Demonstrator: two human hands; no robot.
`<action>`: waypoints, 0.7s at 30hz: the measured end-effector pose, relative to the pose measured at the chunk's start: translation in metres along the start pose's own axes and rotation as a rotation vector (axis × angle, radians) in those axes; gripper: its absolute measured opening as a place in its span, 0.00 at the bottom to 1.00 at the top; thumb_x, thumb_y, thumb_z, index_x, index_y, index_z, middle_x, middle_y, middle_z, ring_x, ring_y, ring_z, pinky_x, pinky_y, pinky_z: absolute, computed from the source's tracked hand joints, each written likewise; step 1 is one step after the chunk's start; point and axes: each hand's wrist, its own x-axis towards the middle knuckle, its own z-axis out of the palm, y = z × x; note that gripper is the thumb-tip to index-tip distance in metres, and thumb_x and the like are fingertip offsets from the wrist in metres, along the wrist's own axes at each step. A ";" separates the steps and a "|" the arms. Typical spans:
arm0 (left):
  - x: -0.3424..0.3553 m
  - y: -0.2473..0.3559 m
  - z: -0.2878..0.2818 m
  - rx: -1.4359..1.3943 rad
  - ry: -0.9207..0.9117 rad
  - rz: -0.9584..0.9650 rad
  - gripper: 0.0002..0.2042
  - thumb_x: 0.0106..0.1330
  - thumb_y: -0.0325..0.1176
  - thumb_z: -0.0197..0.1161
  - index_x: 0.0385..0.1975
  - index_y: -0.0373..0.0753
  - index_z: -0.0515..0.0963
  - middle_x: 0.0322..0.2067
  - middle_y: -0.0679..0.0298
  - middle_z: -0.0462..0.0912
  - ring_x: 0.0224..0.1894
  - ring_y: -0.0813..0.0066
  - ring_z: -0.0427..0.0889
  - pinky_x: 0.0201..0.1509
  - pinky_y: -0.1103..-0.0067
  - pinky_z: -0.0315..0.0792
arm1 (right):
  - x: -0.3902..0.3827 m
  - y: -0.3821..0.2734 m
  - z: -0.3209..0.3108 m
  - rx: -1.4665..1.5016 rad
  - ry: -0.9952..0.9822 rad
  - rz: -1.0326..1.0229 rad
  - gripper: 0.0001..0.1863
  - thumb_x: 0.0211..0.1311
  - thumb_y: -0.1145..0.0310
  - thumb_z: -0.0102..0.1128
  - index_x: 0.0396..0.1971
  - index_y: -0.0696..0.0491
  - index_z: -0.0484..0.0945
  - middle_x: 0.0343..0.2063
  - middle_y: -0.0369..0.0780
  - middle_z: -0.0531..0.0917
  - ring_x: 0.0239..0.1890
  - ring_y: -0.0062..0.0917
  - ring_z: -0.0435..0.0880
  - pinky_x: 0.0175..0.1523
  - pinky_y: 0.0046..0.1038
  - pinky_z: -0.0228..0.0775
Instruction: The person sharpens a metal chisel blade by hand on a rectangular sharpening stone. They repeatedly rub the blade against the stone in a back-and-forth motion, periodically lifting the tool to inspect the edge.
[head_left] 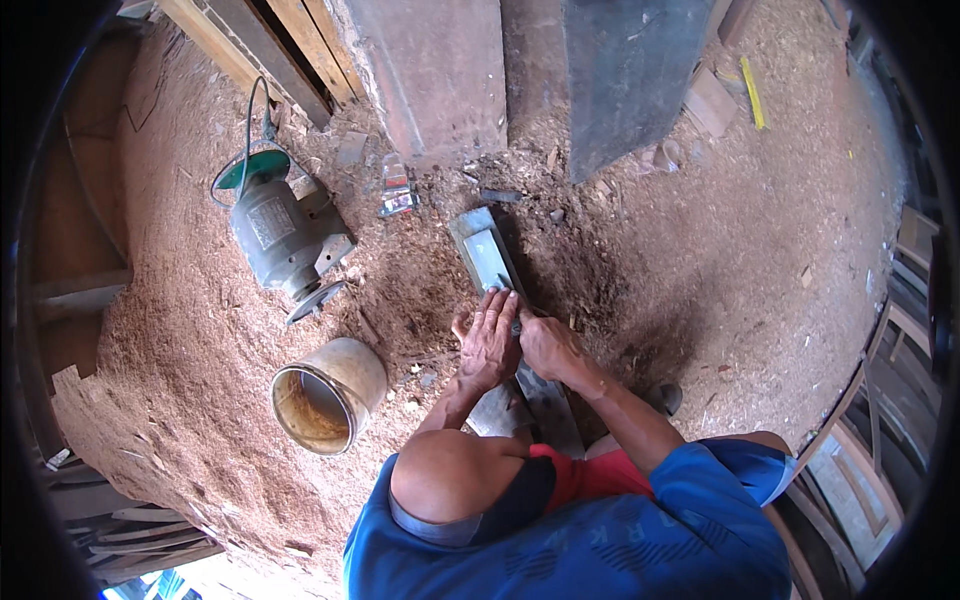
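Observation:
A pale grey, oblong sharpening stone (487,252) lies on a longer block (465,226) in the middle, pointing away from me. At its near end, the fingers of my left hand (488,345) are pressed together on a small metal piece (501,284), mostly hidden under them. My right hand (544,345) is closed round that same piece from the right, touching my left fingertips. A long grey board (550,405) runs beneath my hands toward my legs, with a shorter grey piece (495,410) beside it.
A bucket (354,390) with murky liquid stands at left; behind it lies a grey bench grinder (275,235) with a cable. Large boards (630,80) lean at the back; a yellow strip (752,92) lies back right. Wooden frames (855,480) line the right edge. Shavings cover the floor (760,250).

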 end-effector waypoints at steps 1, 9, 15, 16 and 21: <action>-0.001 0.001 0.000 0.011 0.001 -0.001 0.39 0.55 0.30 0.64 0.72 0.40 0.64 0.70 0.55 0.69 0.75 0.61 0.64 0.68 0.51 0.53 | -0.001 0.001 0.001 0.002 -0.004 0.000 0.34 0.62 0.74 0.56 0.67 0.71 0.60 0.36 0.61 0.86 0.42 0.53 0.88 0.47 0.46 0.81; -0.018 0.005 0.000 0.019 -0.003 -0.001 0.40 0.54 0.33 0.68 0.72 0.42 0.64 0.69 0.54 0.69 0.74 0.59 0.65 0.69 0.52 0.52 | -0.012 0.011 0.012 -0.008 -0.041 -0.022 0.29 0.65 0.69 0.53 0.65 0.66 0.67 0.34 0.61 0.85 0.41 0.55 0.87 0.47 0.50 0.80; -0.021 0.003 -0.025 -0.105 0.251 -0.236 0.47 0.54 0.42 0.74 0.76 0.44 0.58 0.67 0.53 0.66 0.71 0.53 0.61 0.69 0.53 0.51 | -0.038 -0.011 -0.011 0.154 0.016 0.006 0.34 0.69 0.66 0.53 0.74 0.53 0.58 0.41 0.59 0.85 0.41 0.58 0.86 0.49 0.51 0.79; -0.017 0.007 -0.036 -0.197 0.309 -0.346 0.45 0.60 0.40 0.75 0.75 0.40 0.57 0.62 0.50 0.72 0.66 0.57 0.70 0.67 0.57 0.60 | -0.043 -0.017 -0.014 0.197 0.029 0.044 0.35 0.70 0.65 0.53 0.76 0.51 0.56 0.44 0.59 0.85 0.42 0.57 0.86 0.50 0.51 0.79; 0.003 -0.033 -0.024 -1.425 0.276 -0.580 0.30 0.69 0.31 0.71 0.67 0.31 0.64 0.44 0.58 0.84 0.42 0.72 0.85 0.45 0.73 0.83 | -0.043 -0.019 -0.005 0.267 0.114 -0.129 0.33 0.72 0.64 0.50 0.74 0.54 0.58 0.60 0.58 0.76 0.53 0.56 0.82 0.57 0.50 0.75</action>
